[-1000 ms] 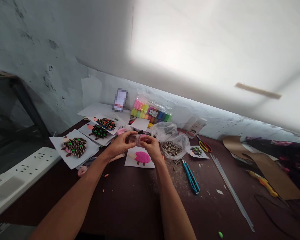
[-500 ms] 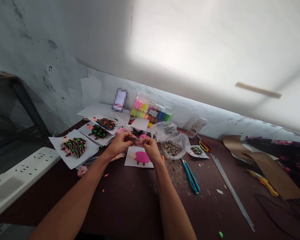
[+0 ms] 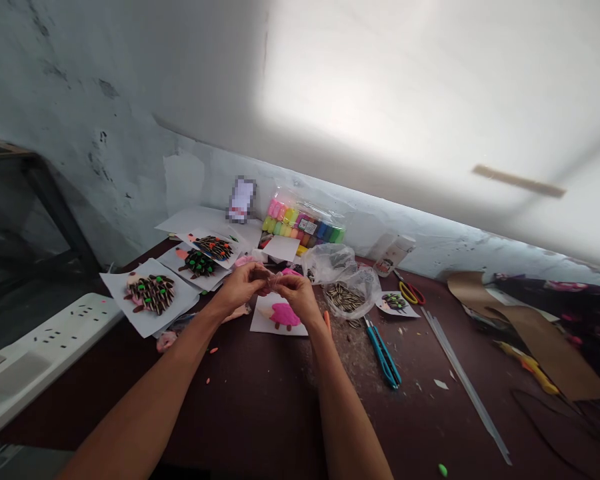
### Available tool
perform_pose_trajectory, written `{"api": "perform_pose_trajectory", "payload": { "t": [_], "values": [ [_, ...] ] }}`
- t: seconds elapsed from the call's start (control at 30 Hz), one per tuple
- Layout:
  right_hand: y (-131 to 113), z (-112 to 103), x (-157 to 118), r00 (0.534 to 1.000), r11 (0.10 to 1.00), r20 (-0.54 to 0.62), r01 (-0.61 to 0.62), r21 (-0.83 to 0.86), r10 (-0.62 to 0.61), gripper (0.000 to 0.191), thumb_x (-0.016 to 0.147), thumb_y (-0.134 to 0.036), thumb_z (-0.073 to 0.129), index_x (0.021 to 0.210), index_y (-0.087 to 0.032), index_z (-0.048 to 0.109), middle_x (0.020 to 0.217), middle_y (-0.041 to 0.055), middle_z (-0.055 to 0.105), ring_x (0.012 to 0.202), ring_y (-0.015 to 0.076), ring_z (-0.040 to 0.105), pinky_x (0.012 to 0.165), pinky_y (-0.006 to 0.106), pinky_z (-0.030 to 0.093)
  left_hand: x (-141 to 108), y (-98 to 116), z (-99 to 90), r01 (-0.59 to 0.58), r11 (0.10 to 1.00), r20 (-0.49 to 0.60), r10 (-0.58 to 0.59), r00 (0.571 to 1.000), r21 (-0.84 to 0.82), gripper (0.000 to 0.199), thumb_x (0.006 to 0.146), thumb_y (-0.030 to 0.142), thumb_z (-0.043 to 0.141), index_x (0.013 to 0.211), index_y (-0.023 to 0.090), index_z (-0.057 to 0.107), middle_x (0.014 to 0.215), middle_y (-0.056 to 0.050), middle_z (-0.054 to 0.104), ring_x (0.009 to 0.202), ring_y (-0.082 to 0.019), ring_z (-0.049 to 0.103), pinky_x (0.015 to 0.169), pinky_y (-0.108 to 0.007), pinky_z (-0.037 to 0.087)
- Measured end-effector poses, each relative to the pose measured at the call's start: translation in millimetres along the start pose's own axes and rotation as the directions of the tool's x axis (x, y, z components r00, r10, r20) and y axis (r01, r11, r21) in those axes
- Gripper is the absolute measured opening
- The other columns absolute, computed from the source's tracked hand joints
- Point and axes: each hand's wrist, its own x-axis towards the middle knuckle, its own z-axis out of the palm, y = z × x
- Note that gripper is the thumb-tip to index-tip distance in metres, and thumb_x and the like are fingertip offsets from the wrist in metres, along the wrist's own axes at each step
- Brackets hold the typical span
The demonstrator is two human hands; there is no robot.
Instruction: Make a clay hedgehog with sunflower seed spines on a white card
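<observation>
My left hand (image 3: 243, 287) and my right hand (image 3: 296, 295) meet above the table, both pinching a small crinkled clear plastic wrapper (image 3: 272, 283). Whether anything lies inside the wrapper is too small to tell. Just below them, a white card (image 3: 263, 323) lies flat, bearing a pink clay hedgehog shape (image 3: 284, 314) with brown feet. Right of my right hand is a clear bag (image 3: 370, 288) with striped seeds (image 3: 344, 297). An orange object (image 3: 327, 322) shows beside my right wrist.
Cards with seed-covered hedgehogs (image 3: 153, 294) lie at left, near a power strip (image 3: 70, 333). Behind are a phone (image 3: 241, 200) and colored clay (image 3: 305, 223). To the right are a teal cutter (image 3: 383, 355), scissors (image 3: 411, 292), glue sticks (image 3: 465, 383) and a yellow glue gun (image 3: 527, 367).
My hands have drawn slightly closer together, and the plastic between them looks more bunched. The orange object beside my right wrist shows more.
</observation>
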Motion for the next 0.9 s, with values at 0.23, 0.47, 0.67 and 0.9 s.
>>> {"api": "perform_pose_trajectory", "payload": {
  "t": [0.23, 0.47, 0.67, 0.9],
  "values": [
    [13, 4, 1, 0.998, 0.985, -0.065, -0.011, -0.172, 0.000, 0.012, 0.069, -0.018, 0.064, 0.065, -0.022, 0.074, 0.060, -0.0020, 0.064, 0.053, 0.0116, 0.047, 0.053, 0.023, 0.036, 3, -8, -1.7, -0.007, 1.000, -0.014, 0.008, 1.000, 0.024, 0.024, 0.063, 0.025, 0.069, 0.084, 0.017, 0.059, 0.075, 0.000, 0.067, 0.062, -0.016, 0.065, 0.060, -0.030, 0.056],
    [18, 4, 0, 1.000, 0.967, -0.015, 0.005, -0.254, -0.009, 0.009, 0.074, -0.029, 0.071, 0.077, -0.025, 0.078, 0.069, 0.0012, 0.070, 0.062, 0.0149, 0.054, 0.057, 0.024, 0.040, 1, -5, -3.2, 0.034, 0.999, -0.034, -0.034, 0.999, -0.014, 0.029, 0.066, 0.015, 0.063, 0.094, 0.017, 0.056, 0.079, 0.001, 0.066, 0.067, -0.015, 0.067, 0.066, -0.032, 0.060],
    [1, 8, -4, 0.998, 0.844, -0.014, 0.046, -0.535, -0.063, 0.013, 0.075, -0.016, 0.072, 0.084, -0.023, 0.078, 0.071, -0.0005, 0.067, 0.062, 0.0120, 0.054, 0.059, 0.022, 0.036, -2, 5, -1.3, 0.082, 0.996, -0.057, -0.084, 0.995, -0.040, 0.037, 0.066, 0.009, 0.064, 0.101, 0.016, 0.055, 0.081, 0.000, 0.067, 0.071, -0.015, 0.068, 0.065, -0.030, 0.060],
    [-5, 7, -6, 0.992, 0.745, 0.030, 0.111, -0.658, -0.122, 0.014, 0.078, -0.012, 0.066, 0.085, -0.020, 0.075, 0.074, 0.0000, 0.065, 0.063, 0.0116, 0.053, 0.060, 0.022, 0.036, -3, 6, 0.5, 0.074, 0.996, -0.044, -0.076, 0.996, -0.049, 0.040, 0.065, 0.010, 0.071, 0.101, 0.016, 0.055, 0.087, -0.002, 0.067, 0.073, -0.015, 0.067, 0.064, -0.028, 0.060]
  ]
}}
